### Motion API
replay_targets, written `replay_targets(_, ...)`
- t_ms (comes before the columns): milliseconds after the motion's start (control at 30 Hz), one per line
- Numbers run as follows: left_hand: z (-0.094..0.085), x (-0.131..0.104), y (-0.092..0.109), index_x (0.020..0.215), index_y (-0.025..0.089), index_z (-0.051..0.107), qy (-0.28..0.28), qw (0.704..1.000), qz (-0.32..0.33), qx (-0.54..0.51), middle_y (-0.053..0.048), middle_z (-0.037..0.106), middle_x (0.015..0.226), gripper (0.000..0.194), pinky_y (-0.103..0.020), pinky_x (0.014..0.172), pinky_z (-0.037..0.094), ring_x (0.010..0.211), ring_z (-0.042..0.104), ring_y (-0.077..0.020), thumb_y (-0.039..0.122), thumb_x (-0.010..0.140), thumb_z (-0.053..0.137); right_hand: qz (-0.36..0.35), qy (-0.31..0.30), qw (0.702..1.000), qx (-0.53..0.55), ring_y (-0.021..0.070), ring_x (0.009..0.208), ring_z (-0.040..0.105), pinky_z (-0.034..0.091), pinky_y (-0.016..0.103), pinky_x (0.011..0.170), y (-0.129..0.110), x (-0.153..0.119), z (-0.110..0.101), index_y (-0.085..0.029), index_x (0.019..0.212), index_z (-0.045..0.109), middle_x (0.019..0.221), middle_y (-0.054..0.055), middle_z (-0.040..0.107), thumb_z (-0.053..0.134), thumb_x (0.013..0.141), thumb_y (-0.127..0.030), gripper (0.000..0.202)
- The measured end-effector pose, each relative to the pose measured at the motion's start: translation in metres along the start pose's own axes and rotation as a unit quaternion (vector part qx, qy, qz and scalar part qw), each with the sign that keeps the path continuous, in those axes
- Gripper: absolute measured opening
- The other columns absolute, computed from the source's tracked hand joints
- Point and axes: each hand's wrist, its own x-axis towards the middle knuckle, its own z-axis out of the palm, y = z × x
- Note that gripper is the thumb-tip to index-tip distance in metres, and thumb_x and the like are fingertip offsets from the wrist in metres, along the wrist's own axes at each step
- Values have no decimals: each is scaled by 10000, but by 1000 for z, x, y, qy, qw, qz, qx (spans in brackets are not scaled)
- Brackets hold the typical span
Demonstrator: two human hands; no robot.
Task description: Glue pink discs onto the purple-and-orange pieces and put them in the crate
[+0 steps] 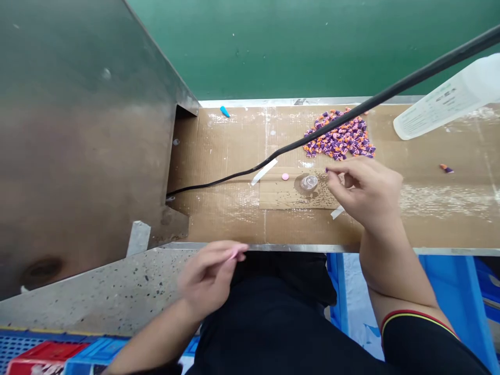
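The left fingers [225, 272] pinch a thin pink piece [234, 253] (partly hidden).

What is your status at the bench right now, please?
Left hand: pinching pink piece. Right hand: pinching tiny purple piece. Black cable: crossing the view of purple-and-orange pile.

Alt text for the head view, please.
A person's left hand holds a pink piece while their right hand pinches a tiny purple piece above cardboard, near a small clear container. Behind lies a pile of purple-and-orange pieces; a black cable crosses the view.
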Motion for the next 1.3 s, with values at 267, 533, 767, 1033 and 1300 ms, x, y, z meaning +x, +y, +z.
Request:
replay_targets(267,108,94,1,930,176,857,-165,947,-186,-203,-92,840,951,454,-313,860,696,861,821,-207,536,719,1034,16,121,983,135,197,718,740,616,363,639,-10,-1,16,-294,1027,766,882,14,795,670,998,-168,161)
replay_targets(533,127,121,-10,856,185,843,-137,940,-171,-262,-49,830,913,422,-195,827,671,853,804,-138,476,659,1076,-51,119,975,182,175,813,811,690,312,731,-21,-3,31,-300,1087,765,956,-12,844,760,984,-154,179)
replay_targets(767,128,118,-32,934,243,868,-110,980,46,-160,-59,827,958,285,-218,759,658,835,774,-132,519,887,926,118,46,926,355,175,871,828,710,287,742,-33,-10,34,-264,1110,784,1025,25,836,751,1036,-209,98)
replay_targets(1033,122,119,-33,933,184,821,-80,976,202,-8,-78,832,951,186,-236,726,663,807,794,-153,365,976,828,191,27,890,413,178,876,841,726,283,768,-39,-12,36,-249,1093,780,1044,39,838,770,1055,-338,98)
replay_targets(1300,119,118,-28,962,210,878,-118,987,35,-104,-62,819,835,313,-267,673,690,686,772,-155,517,904,901,122,42,937,323,191,927,833,710,317,791,-33,-11,37,-262,1107,801,1053,39,843,732,1028,-195,124)
